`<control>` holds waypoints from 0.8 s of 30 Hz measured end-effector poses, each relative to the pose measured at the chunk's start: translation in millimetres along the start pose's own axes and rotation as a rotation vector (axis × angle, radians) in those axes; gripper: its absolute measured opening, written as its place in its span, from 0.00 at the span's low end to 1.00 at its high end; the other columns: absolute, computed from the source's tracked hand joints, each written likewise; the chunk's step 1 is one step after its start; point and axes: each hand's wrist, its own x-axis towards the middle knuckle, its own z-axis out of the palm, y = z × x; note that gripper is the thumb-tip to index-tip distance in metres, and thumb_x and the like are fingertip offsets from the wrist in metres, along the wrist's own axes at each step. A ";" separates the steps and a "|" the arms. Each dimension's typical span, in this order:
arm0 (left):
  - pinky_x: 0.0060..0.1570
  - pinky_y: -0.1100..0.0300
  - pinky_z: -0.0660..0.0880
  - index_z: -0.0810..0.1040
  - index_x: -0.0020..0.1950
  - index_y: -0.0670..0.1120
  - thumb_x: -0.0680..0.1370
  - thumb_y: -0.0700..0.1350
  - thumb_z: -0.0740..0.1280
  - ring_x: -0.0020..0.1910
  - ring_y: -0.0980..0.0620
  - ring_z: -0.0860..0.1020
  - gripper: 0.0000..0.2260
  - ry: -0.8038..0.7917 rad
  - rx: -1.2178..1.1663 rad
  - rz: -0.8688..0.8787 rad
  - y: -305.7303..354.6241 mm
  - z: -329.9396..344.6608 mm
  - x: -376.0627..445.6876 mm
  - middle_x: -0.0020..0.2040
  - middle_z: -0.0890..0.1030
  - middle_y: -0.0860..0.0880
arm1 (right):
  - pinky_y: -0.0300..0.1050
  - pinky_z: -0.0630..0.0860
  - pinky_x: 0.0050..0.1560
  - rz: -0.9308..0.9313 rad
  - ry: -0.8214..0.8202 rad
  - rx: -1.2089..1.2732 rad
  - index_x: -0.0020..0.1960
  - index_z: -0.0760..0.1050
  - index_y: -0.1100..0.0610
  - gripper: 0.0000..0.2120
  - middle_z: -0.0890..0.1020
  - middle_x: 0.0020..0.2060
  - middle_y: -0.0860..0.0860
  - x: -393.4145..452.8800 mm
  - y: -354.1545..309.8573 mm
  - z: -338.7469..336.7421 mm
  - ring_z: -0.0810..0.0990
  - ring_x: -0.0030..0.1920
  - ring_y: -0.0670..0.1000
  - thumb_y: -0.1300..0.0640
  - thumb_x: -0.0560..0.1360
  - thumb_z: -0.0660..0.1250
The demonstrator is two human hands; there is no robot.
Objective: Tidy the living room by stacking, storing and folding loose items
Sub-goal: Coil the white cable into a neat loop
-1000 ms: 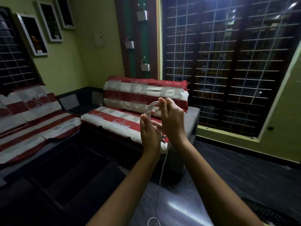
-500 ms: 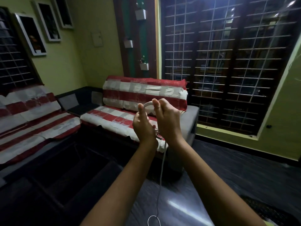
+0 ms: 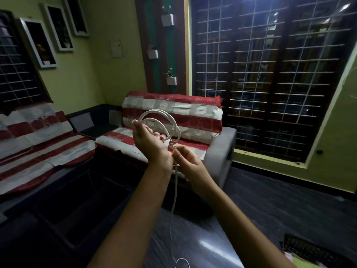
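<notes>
A white cable (image 3: 174, 123) is wound in two loops around my left hand (image 3: 149, 141), which is raised in front of me with the palm turned up. Its plug with metal pins (image 3: 172, 145) sticks out just right of that hand. My right hand (image 3: 186, 158) sits lower and to the right, pinching the cable just below the plug. The loose tail of the cable (image 3: 174, 200) hangs straight down between my forearms and curls at the bottom of the view.
A small sofa with a red and white striped cover (image 3: 173, 120) stands ahead. A longer striped sofa (image 3: 38, 142) runs along the left wall. A dark low table (image 3: 63, 209) is at lower left. Barred windows (image 3: 270, 74) fill the right. A dark mat (image 3: 313, 252) lies at lower right.
My right hand has dropped from the top of the loop to below the plug. The loops around my left hand have grown larger and stand clear above it.
</notes>
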 end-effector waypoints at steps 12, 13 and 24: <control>0.24 0.65 0.60 0.72 0.40 0.50 0.83 0.51 0.57 0.24 0.60 0.61 0.13 -0.240 0.291 0.208 -10.8 -19.4 -5.4 0.26 0.65 0.57 | 0.33 0.71 0.37 -0.044 0.338 0.525 0.56 0.80 0.55 0.11 0.80 0.44 0.48 0.5 -23.5 -6.5 0.74 0.37 0.42 0.57 0.75 0.65; 0.25 0.65 0.61 0.73 0.40 0.51 0.82 0.51 0.58 0.25 0.60 0.62 0.13 -0.256 0.316 0.224 -13.2 -21.1 -5.8 0.26 0.67 0.58 | 0.34 0.73 0.39 -0.061 0.348 0.541 0.55 0.80 0.54 0.11 0.81 0.45 0.47 0.4 -23.7 -6.4 0.76 0.41 0.43 0.57 0.73 0.66; 0.32 0.61 0.67 0.68 0.44 0.49 0.84 0.49 0.53 0.29 0.55 0.66 0.11 -0.140 0.212 0.089 -28.7 -22.7 -19.8 0.33 0.67 0.51 | 0.47 0.68 0.69 -0.232 0.325 0.281 0.71 0.61 0.37 0.23 0.65 0.72 0.40 -6.9 -2.0 40.9 0.66 0.71 0.42 0.50 0.78 0.59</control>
